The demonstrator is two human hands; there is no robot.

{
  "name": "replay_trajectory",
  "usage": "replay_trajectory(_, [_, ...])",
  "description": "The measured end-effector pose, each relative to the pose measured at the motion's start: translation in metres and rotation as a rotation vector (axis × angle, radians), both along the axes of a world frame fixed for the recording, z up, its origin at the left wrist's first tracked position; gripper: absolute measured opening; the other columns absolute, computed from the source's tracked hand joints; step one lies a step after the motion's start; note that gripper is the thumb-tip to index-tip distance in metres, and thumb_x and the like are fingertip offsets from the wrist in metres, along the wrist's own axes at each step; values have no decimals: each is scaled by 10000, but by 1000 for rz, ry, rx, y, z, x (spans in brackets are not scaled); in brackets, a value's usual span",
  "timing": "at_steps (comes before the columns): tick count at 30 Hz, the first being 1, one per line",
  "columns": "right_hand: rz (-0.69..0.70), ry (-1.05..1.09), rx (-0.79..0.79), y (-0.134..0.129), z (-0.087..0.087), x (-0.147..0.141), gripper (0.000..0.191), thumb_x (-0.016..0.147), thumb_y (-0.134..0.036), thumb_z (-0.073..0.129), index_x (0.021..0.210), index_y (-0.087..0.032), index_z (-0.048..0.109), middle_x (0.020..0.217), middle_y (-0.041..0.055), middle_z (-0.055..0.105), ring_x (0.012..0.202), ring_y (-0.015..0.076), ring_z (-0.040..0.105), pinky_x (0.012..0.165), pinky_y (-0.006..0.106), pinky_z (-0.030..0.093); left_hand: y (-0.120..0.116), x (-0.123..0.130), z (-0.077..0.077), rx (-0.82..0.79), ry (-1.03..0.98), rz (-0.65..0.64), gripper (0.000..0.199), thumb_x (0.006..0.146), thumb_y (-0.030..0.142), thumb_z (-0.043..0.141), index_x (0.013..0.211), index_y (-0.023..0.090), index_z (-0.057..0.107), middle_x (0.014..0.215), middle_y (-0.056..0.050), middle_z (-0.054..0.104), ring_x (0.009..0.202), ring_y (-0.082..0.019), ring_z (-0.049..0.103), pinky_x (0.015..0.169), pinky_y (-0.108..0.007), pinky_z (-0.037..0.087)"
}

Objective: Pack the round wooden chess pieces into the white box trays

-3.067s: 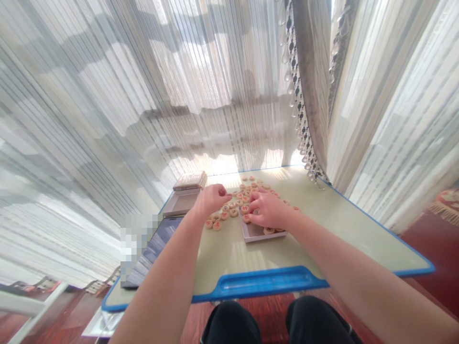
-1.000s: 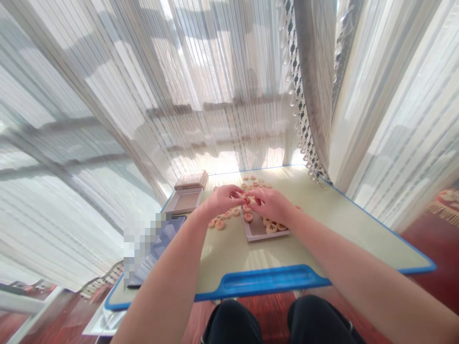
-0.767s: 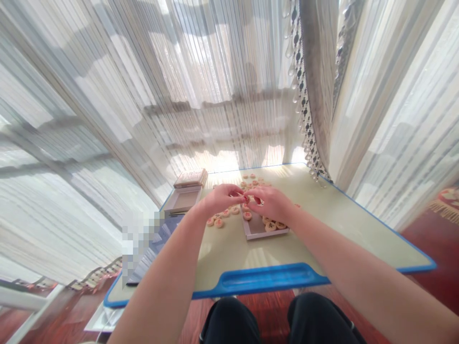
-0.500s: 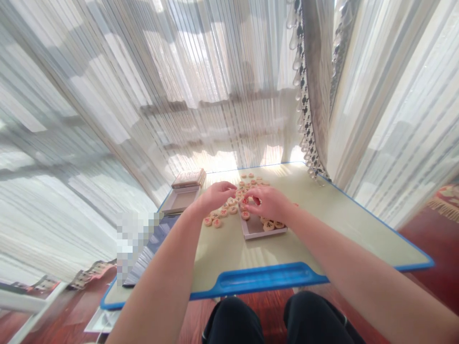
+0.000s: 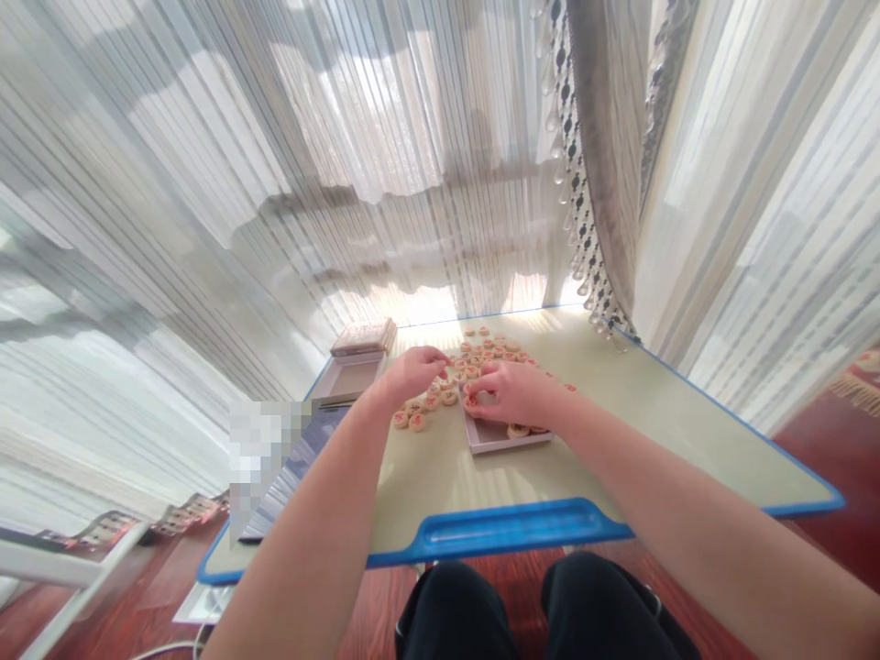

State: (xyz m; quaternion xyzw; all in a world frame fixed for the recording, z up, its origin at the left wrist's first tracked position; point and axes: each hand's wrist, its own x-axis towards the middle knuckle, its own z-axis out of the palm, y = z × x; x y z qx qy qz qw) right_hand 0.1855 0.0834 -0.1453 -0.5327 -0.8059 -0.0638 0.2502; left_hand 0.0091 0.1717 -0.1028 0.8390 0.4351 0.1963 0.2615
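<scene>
Round wooden Chinese chess pieces [image 5: 416, 422] with red or dark characters lie scattered over the table. My right hand [image 5: 512, 390] reaches over a shallow open box [image 5: 509, 446], and its thumb and fingertips close round a red-marked chess piece [image 5: 470, 401] at the box's left side. A few other pieces [image 5: 518, 430] rest in the box's near right part, partly covered by that hand. To the left, my left hand [image 5: 418, 371] hovers beside the loose pieces, its fingers stretched out and no piece visible in them.
The pale table [image 5: 660, 431] has a blue rim with a moulded tray [image 5: 509, 529] at the front. A second open box part [image 5: 350, 376] and a stacked box [image 5: 362, 336] stand at the back left, with a dark folder [image 5: 295, 477] nearer. A curtain [image 5: 412, 229] hangs behind.
My right hand has closed its fingertips on a red-marked piece at the box's left side. The left hand stays nearly in place. The view has shifted slightly.
</scene>
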Motion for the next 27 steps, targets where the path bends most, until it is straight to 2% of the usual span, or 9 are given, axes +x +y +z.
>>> replay_trajectory(7, [-6, -23, -10, 0, 1, -1, 227, 751, -437, 600, 854, -272, 717, 793, 28, 618, 638, 131, 534, 529, 254, 301, -4, -1, 6, 20, 43, 35, 274, 739, 327, 482, 848, 154, 664, 797, -39, 693, 644, -138, 581, 558, -232, 428])
replay_trajectory(17, [4, -8, -47, 0, 2, -1, 198, 757, -405, 599, 776, -235, 700, 769, 13, 610, 675, 128, 531, 550, 243, 305, 0, -1, 1, 62, 115, -21, 294, 745, 359, 482, 856, 160, 668, 793, -34, 699, 646, -144, 589, 565, -240, 428])
replay_trajectory(23, [2, -13, -99, -1, 5, 0, 208, 758, -410, 586, 793, -234, 691, 766, 10, 616, 664, 125, 521, 558, 238, 310, -4, 3, 1, 108, 140, -48, 276, 743, 316, 465, 848, 168, 672, 768, -22, 692, 666, -143, 595, 599, -234, 449])
replay_trajectory(27, [19, 10, -102, -3, 9, 1, 197, 764, -358, 560, 836, -223, 685, 805, 21, 634, 730, 146, 546, 622, 241, 344, -10, 9, 4, 158, 174, -43, 277, 728, 250, 464, 880, 180, 685, 801, -17, 692, 725, -144, 601, 643, -223, 450])
